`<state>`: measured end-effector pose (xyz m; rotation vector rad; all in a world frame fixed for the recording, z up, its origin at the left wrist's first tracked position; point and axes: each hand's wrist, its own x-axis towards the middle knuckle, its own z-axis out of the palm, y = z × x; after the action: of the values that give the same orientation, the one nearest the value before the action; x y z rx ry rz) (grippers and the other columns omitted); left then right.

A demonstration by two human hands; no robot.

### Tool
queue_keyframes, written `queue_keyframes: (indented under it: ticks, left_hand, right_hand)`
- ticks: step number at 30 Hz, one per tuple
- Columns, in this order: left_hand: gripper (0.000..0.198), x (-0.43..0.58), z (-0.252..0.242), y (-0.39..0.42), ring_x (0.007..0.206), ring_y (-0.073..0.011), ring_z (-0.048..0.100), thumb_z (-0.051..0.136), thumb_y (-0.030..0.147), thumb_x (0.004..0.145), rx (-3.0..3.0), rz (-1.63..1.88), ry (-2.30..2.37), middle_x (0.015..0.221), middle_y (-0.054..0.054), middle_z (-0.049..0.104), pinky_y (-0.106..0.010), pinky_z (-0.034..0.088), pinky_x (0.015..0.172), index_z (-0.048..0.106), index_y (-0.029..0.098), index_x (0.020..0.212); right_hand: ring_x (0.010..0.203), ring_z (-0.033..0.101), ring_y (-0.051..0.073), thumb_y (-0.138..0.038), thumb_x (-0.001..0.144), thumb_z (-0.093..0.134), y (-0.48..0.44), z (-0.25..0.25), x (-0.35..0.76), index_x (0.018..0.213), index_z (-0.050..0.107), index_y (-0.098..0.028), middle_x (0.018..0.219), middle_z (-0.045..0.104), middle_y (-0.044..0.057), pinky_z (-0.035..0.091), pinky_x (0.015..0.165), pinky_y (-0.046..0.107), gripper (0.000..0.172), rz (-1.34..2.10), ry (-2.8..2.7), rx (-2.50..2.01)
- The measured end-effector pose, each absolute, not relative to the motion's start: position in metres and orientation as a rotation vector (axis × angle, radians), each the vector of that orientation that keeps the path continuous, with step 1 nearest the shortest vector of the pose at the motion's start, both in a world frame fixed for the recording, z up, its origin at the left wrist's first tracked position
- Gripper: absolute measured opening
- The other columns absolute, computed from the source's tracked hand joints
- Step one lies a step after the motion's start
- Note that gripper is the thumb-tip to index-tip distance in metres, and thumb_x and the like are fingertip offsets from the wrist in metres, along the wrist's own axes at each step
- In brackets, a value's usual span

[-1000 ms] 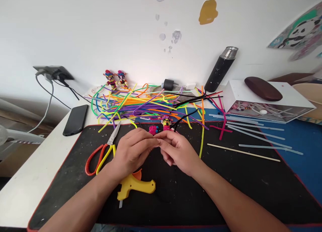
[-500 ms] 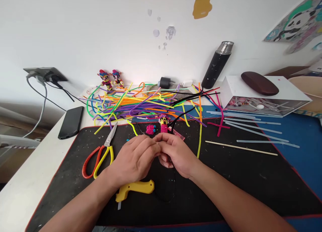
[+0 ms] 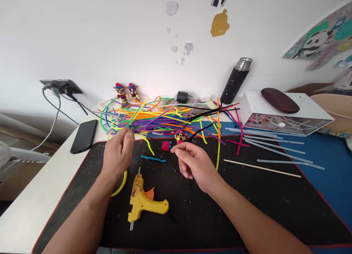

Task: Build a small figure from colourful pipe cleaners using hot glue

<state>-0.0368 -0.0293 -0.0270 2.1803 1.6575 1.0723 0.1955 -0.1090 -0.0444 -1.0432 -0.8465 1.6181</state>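
My left hand (image 3: pixel 118 151) is closed in a fist above the scissors, whose yellow handle (image 3: pixel 121 186) shows below the wrist; the blades are hidden. The fingertips of my right hand (image 3: pixel 195 162) are pinched together, and anything between them is too small to make out. Just beyond them is a small pipe-cleaner doll (image 3: pixel 180 136) with a yellow face, partly covered by the hand. A pink-and-blue pipe-cleaner piece (image 3: pixel 166 146) lies to its left. Between my hands are a short blue pipe cleaner (image 3: pixel 153 158) and, nearer me, a yellow glue gun (image 3: pixel 143 202).
A heap of coloured pipe cleaners (image 3: pixel 154 118) spreads along the wall, with two finished dolls (image 3: pixel 121 93) behind it. On the right are clear glue sticks (image 3: pixel 280 147), a wooden stick (image 3: pixel 261 168), a white box (image 3: pixel 288 116) and a black flask (image 3: pixel 236 81). A phone (image 3: pixel 84 136) lies left.
My hands have parted: the left has moved left and up over the scissors, closing into a fist. My right stays near the doll. The glue gun and blue pipe cleaner are uncovered.
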Motion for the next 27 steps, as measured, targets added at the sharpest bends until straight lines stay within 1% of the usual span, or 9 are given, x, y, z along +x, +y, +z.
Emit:
queue_keyframes:
  ticks: [4, 8, 11, 13, 14, 16, 19, 23, 27]
  left_hand:
    - [0.036, -0.033, -0.029, -0.021, 0.053, -0.0157, 0.039, 0.042, 0.033, 0.097, 2.13, 0.902, 1.756, 0.054, 0.004, 0.035, -0.032, 0.027, 0.054, 0.031, 0.025, 0.063]
    - [0.04, -0.03, -0.036, -0.021, 0.053, -0.0148, 0.038, 0.043, 0.038, 0.097, 2.114, 0.861, 1.723, 0.054, 0.004, 0.035, -0.031, 0.026, 0.054, 0.032, 0.024, 0.062]
    - [0.04, -0.029, -0.04, -0.022, 0.055, -0.0148, 0.047, 0.044, 0.042, 0.101, 2.057, 0.903, 1.588, 0.058, 0.003, 0.048, -0.029, 0.034, 0.056, 0.05, 0.022, 0.067]
    - [0.035, -0.029, -0.043, -0.022, 0.058, -0.015, 0.054, 0.046, 0.043, 0.102, 1.976, 0.919, 1.47, 0.065, 0.001, 0.059, -0.027, 0.041, 0.057, 0.064, 0.021, 0.081]
    - [0.033, -0.029, -0.044, -0.022, 0.059, -0.0151, 0.056, 0.049, 0.043, 0.102, 1.927, 0.927, 1.421, 0.068, 0.0, 0.063, -0.027, 0.044, 0.058, 0.068, 0.02, 0.088]
    - [0.029, -0.029, -0.046, -0.021, 0.059, -0.0151, 0.06, 0.055, 0.043, 0.1, 1.831, 0.954, 1.347, 0.072, -0.001, 0.068, -0.026, 0.048, 0.057, 0.072, 0.019, 0.097]
    - [0.031, -0.028, -0.047, -0.02, 0.061, -0.0166, 0.066, 0.065, 0.047, 0.095, 1.711, 0.996, 1.254, 0.076, -0.004, 0.074, -0.027, 0.055, 0.057, 0.074, 0.018, 0.1]
    - [0.039, -0.026, -0.046, -0.019, 0.066, -0.0202, 0.074, 0.077, 0.055, 0.086, 1.594, 0.974, 1.222, 0.08, -0.007, 0.08, -0.032, 0.063, 0.064, 0.077, 0.017, 0.094]
    - [0.04, -0.025, -0.045, -0.02, 0.072, -0.0234, 0.078, 0.083, 0.056, 0.079, 1.514, 0.92, 1.219, 0.081, -0.009, 0.082, -0.035, 0.066, 0.07, 0.077, 0.017, 0.089]
  right_hand:
    - [0.038, 0.041, 0.008, -0.046, 0.087, 0.074, -0.11, -0.045, 0.194, 0.097, 0.068, -0.018, 0.05, 0.049, -0.009, 0.023, 0.038, 0.021, 0.031, 1.617, -0.856, -1.056]
    - [0.039, 0.041, 0.008, -0.048, 0.086, 0.074, -0.11, -0.045, 0.195, 0.097, 0.067, -0.018, 0.05, 0.05, -0.009, 0.022, 0.038, 0.021, 0.033, 1.615, -0.864, -1.064]
    - [0.039, 0.041, 0.008, -0.05, 0.085, 0.074, -0.11, -0.045, 0.194, 0.096, 0.068, -0.018, 0.05, 0.05, -0.009, 0.023, 0.039, 0.021, 0.034, 1.616, -0.877, -1.066]
    - [0.039, 0.041, 0.008, -0.05, 0.086, 0.075, -0.11, -0.045, 0.194, 0.096, 0.068, -0.018, 0.051, 0.05, -0.009, 0.022, 0.039, 0.021, 0.035, 1.616, -0.878, -1.073]
    - [0.039, 0.041, 0.008, -0.05, 0.086, 0.074, -0.11, -0.045, 0.194, 0.096, 0.068, -0.018, 0.051, 0.05, -0.009, 0.022, 0.039, 0.021, 0.034, 1.615, -0.878, -1.078]
    - [0.039, 0.041, 0.008, -0.05, 0.087, 0.074, -0.11, -0.044, 0.194, 0.097, 0.068, -0.018, 0.051, 0.05, -0.009, 0.023, 0.039, 0.021, 0.034, 1.612, -0.882, -1.085]
    - [0.039, 0.041, 0.008, -0.05, 0.088, 0.074, -0.111, -0.044, 0.194, 0.097, 0.068, -0.018, 0.051, 0.05, -0.009, 0.023, 0.039, 0.021, 0.034, 1.609, -0.894, -1.088]
    - [0.039, 0.04, 0.008, -0.052, 0.089, 0.072, -0.111, -0.046, 0.194, 0.097, 0.067, -0.018, 0.051, 0.049, -0.009, 0.024, 0.039, 0.021, 0.035, 1.61, -0.915, -1.085]
    - [0.039, 0.041, 0.008, -0.053, 0.09, 0.071, -0.111, -0.047, 0.194, 0.098, 0.068, -0.018, 0.051, 0.05, -0.009, 0.025, 0.039, 0.021, 0.036, 1.607, -0.936, -1.09]
